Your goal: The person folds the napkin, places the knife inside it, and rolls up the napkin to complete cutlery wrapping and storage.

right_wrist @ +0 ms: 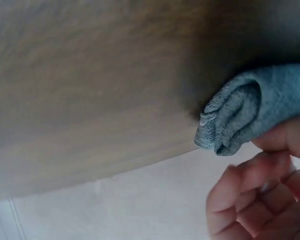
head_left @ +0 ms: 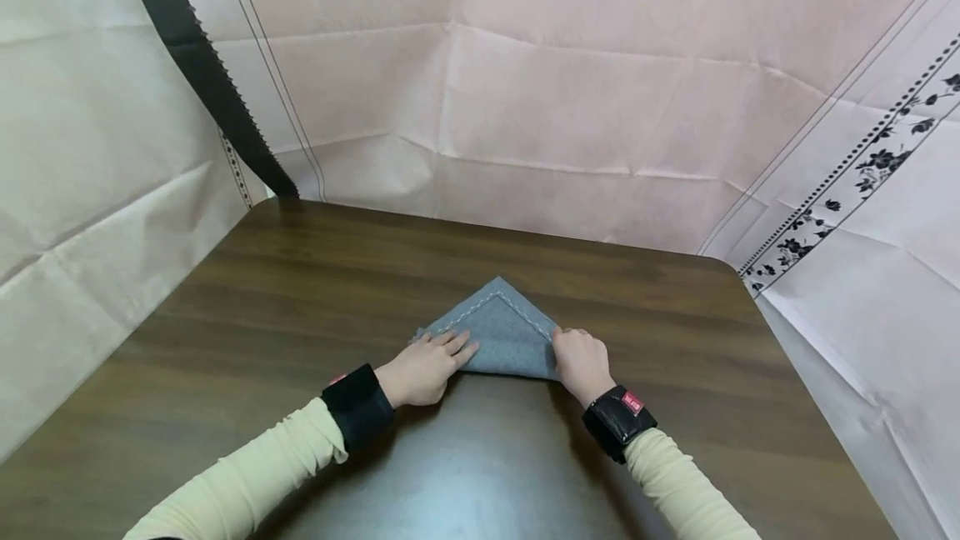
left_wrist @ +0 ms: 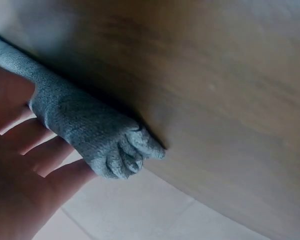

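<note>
A grey-blue cloth (head_left: 504, 325) with pale stitching along its border lies on the table, its far part pointing away as a triangle. The near edge is folded over into a thick roll. My left hand (head_left: 429, 367) rests on the left part of the cloth, fingers spread and fairly straight; in the left wrist view they lie over the rolled cloth (left_wrist: 80, 115), whose end is bunched in layers. At the right end my right hand (head_left: 583, 362) pinches the roll. The right wrist view shows the thumb at the cloth (right_wrist: 280, 95), with fingers curled below and coiled layers visible.
The brown wooden table (head_left: 315, 290) has rounded far corners. Behind it hangs a creased pale sheet (head_left: 570, 98), with a dark strip (head_left: 202, 65) at left and a floral band (head_left: 862, 165) at right.
</note>
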Available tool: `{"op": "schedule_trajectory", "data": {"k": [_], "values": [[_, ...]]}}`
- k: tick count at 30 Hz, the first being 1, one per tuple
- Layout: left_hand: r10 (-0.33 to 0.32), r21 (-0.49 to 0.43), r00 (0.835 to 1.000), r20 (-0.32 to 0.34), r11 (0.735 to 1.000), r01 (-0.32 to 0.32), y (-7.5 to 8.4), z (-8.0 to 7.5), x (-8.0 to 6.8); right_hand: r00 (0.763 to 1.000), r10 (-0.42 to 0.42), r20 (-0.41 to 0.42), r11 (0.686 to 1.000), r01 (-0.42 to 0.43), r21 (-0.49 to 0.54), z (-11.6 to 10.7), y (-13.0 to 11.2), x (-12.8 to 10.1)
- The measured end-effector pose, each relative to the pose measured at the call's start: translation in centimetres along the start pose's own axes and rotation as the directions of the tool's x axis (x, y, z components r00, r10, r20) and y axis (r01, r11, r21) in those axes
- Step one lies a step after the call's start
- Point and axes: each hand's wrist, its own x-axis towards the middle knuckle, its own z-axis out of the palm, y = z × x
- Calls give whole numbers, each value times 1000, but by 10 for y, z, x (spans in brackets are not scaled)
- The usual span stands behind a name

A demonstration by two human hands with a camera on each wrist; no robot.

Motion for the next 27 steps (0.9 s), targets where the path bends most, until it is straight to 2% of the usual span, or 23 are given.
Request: {"op": "schedule_trajectory", "data": {"k": [2, 4, 7, 10, 12, 17, 20, 23, 27], "values": [[-10, -14, 1000, 24, 1000, 10, 1, 2, 0, 988, -146, -46, 989, 145, -25, 2, 0, -3], [-11, -17, 1000, 28, 1000, 11, 1, 4, 0, 961, -267, -72, 964, 265, -27, 2, 2, -6], [-2, -18, 1000, 10, 1000, 2, -2, 5, 2, 938, -343, -45, 938, 345, 38, 0, 4, -13], [14, -12, 1000, -15, 1000, -14, -8, 6, 3, 942, -334, 25, 938, 330, 104, 2, 3, -19], [29, 1, 999, -33, 1000, -29, -12, 7, 5, 945, -322, 51, 943, 316, 101, 5, 2, -20], [75, 52, 993, -93, 996, -71, -19, 12, 11, 958, -287, -16, 958, 286, -30, 12, -2, -16], [85, 53, 989, -123, 995, -79, -22, 14, 12, 960, -278, -34, 959, 276, -63, 11, -2, -12], [90, -31, 989, -117, 995, -94, -24, 11, 9, 963, -268, 0, 963, 268, -7, 7, -1, -13], [78, -184, 992, -99, 978, -96, -27, 3, 4, 968, -248, 32, 958, 241, 154, -3, 5, -16]]}}
